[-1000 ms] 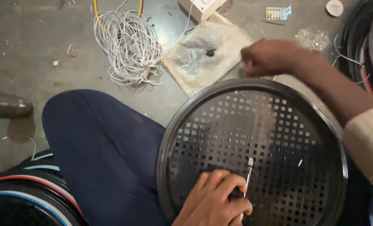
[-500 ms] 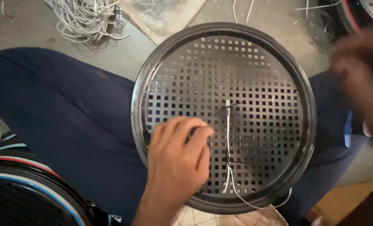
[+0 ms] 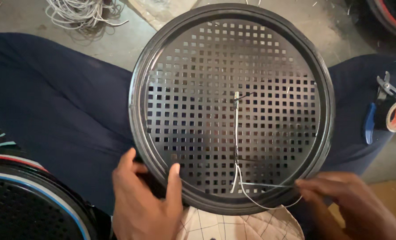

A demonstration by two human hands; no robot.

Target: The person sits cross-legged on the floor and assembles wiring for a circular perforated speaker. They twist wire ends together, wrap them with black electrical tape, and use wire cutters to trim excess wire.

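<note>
A flattened clear plastic bag point(image 3: 162, 9) lies on the floor at the top edge, just beyond the far rim of the round grille, beside the coil of white wire; only its near corner shows. No labels, signs or screens show.
</note>
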